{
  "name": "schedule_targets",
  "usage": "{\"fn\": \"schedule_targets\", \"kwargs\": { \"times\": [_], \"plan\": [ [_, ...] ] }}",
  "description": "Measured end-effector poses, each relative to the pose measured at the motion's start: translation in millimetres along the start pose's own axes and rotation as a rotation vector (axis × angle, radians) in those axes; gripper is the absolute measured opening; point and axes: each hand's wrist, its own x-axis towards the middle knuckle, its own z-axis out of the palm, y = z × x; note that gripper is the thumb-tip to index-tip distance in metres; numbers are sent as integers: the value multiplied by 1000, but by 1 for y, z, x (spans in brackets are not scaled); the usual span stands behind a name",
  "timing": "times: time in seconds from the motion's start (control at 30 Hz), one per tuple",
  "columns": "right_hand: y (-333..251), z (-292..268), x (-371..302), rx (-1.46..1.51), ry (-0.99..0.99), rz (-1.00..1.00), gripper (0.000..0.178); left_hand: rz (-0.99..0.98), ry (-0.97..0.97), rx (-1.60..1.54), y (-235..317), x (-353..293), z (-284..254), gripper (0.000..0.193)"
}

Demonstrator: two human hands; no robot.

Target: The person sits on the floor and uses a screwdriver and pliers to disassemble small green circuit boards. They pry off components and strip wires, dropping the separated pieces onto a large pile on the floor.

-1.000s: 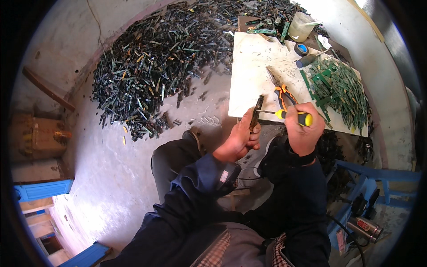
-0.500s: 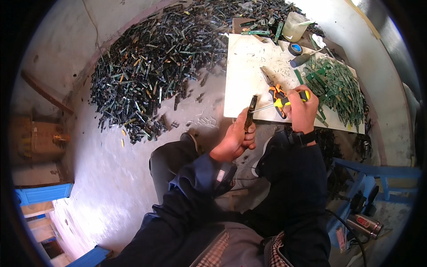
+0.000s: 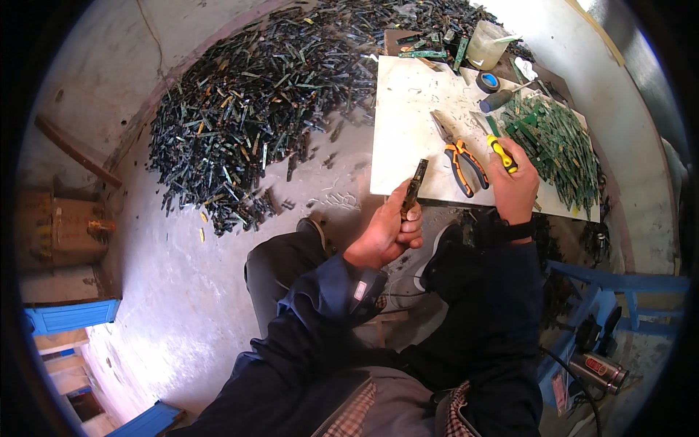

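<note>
In the head view, the left hand has its grip clamped round the lower part of a dark strip, which sticks up by the near edge of the white table. The right hand grips a yellow-and-black screwdriver, apart from the strip. I'd worry about that bare blade: slipping off so narrow a piece, it could jab the holding hand. A careless sweep might knock the pliers or scatter the green strips.
</note>
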Motion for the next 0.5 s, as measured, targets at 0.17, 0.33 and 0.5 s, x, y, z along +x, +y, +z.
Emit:
{"fn": "schedule_targets", "kwargs": {
  "times": [0.17,0.33,0.5],
  "plan": [
    [23,-5,5,-145,-66,42,30,24,-59,-4,0,-2,-3,54],
    [13,-8,5,-353,12,-150,27,34,-79,-20,2,-6,2,54],
    [-15,1,-12,-375,-156,-363,37,60,-81,-19,4,-10,1,54]
  ]
}}
